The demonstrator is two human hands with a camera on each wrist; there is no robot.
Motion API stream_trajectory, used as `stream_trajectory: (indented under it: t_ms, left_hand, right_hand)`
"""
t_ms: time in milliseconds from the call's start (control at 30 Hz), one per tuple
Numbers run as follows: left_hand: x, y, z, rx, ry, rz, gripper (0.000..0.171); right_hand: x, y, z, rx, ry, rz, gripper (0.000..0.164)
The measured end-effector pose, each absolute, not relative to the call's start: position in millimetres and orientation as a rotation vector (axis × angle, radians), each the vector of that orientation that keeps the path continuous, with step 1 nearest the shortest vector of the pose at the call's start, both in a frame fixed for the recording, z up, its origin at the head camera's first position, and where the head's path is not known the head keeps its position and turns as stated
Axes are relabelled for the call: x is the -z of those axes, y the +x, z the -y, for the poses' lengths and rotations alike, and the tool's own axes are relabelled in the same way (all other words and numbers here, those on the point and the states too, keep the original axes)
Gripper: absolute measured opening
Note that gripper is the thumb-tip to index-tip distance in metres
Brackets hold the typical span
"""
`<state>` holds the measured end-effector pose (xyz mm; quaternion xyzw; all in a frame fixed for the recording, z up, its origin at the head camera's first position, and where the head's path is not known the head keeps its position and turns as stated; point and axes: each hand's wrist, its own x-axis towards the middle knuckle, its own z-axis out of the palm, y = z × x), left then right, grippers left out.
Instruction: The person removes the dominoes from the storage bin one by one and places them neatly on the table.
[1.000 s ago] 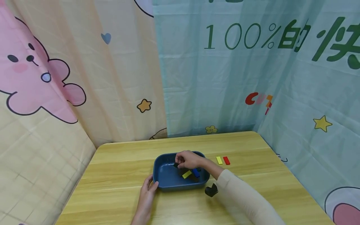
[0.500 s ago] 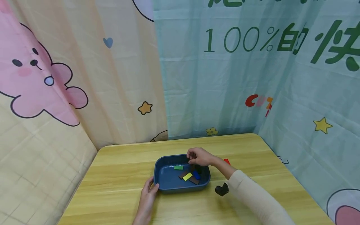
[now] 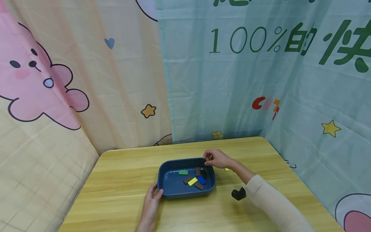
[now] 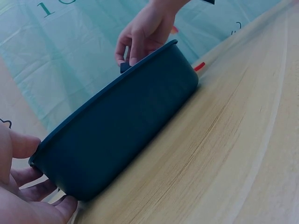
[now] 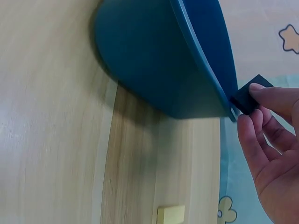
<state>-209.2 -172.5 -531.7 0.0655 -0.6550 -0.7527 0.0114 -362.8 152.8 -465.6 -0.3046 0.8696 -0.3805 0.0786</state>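
My left hand [image 3: 151, 201] grips the left end of a dark blue rectangular bin [image 3: 185, 195]. In the left wrist view its thumb [image 4: 24, 145] lies at the rim, with the other fingers against the outer wall below. My right hand [image 3: 218, 158] is at the bin's back right corner. It pinches a small black block [image 5: 252, 94] between thumb and fingers, right beside the rim. Inside the bin lie a green block [image 3: 183, 172], a yellow block [image 3: 192, 181], a blue block [image 3: 201, 179] and several dark brown ones, including one brown block [image 3: 199, 186].
On the wooden table [image 3: 121, 180], a yellow block [image 5: 171, 214] lies right of the bin, partly hidden by the right forearm in the head view. A red block [image 4: 200, 66] shows behind the bin. Printed curtains [image 3: 208, 90] hang behind the table.
My right hand has moved right, from over the bin's middle to its back right corner, with the black block. The green block inside has come into sight. My left hand stays on the bin.
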Motion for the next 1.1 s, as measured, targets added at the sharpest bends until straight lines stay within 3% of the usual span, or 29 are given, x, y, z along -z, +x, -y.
stream_trajectory:
  t_ms: [500,1100]
  left_hand:
    - [530.0,-207.9,171.1,2.335,0.192,2.039,0.049]
    - [529.2,-208.2,171.7,2.340,0.196,2.051,0.049]
  right_hand:
    - [456.7,-360.5,-191.4,1.329,-0.684,-2.566,0.012]
    - [471.9,-361.6,-245.5,1.398,-0.427,-2.633,0.012]
